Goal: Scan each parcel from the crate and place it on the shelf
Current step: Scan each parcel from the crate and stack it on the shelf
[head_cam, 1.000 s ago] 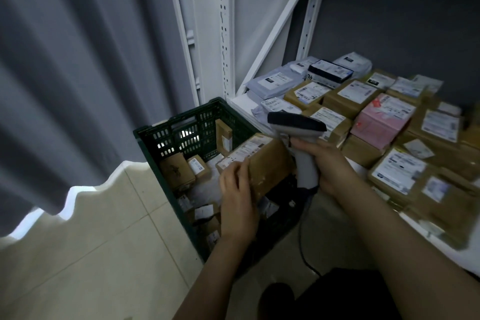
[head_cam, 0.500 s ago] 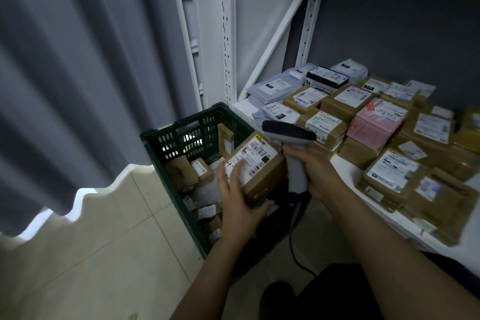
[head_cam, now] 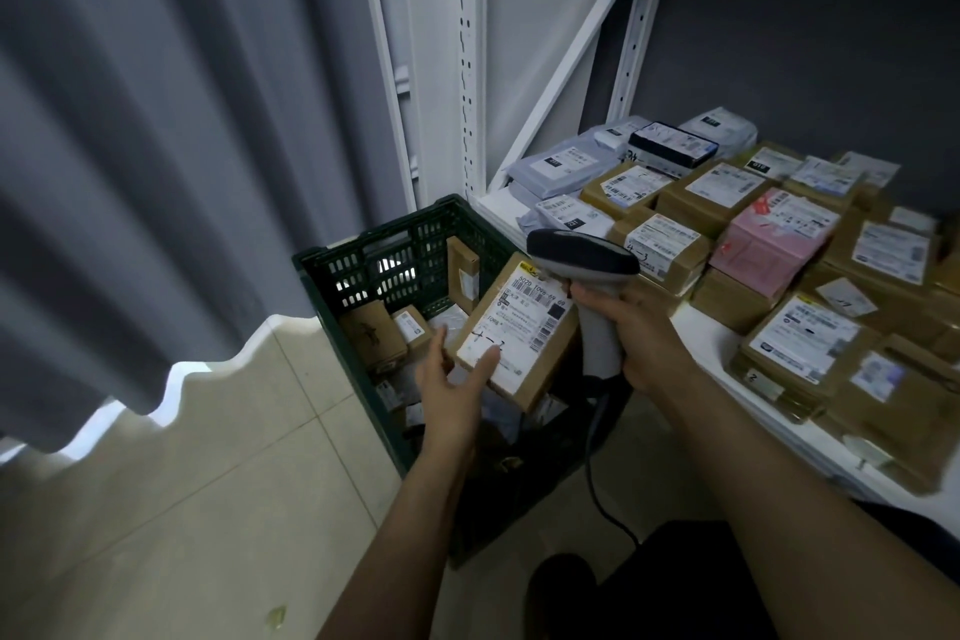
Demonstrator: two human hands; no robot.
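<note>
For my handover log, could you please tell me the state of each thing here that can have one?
parcel: held label-up above the crate, just under the scanner's head.
left hand: holds the parcel's near corner, thumb on the label.
right hand: grips the scanner handle.
scanner: upright, cable attached.
crate: open-topped, holds more parcels.
shelf: crowded with labelled parcels.

Grey curtain (head_cam: 156, 146), tiled floor (head_cam: 182, 509) — white panel (head_cam: 545, 57)

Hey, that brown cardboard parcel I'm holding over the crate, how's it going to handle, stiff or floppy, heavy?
Probably stiff: the cardboard parcel shows flat faces and sharp edges. Likely light, since the left hand alone seems to hold it tilted by one end. Being flat-sided, it should sit rather than roll.
</note>
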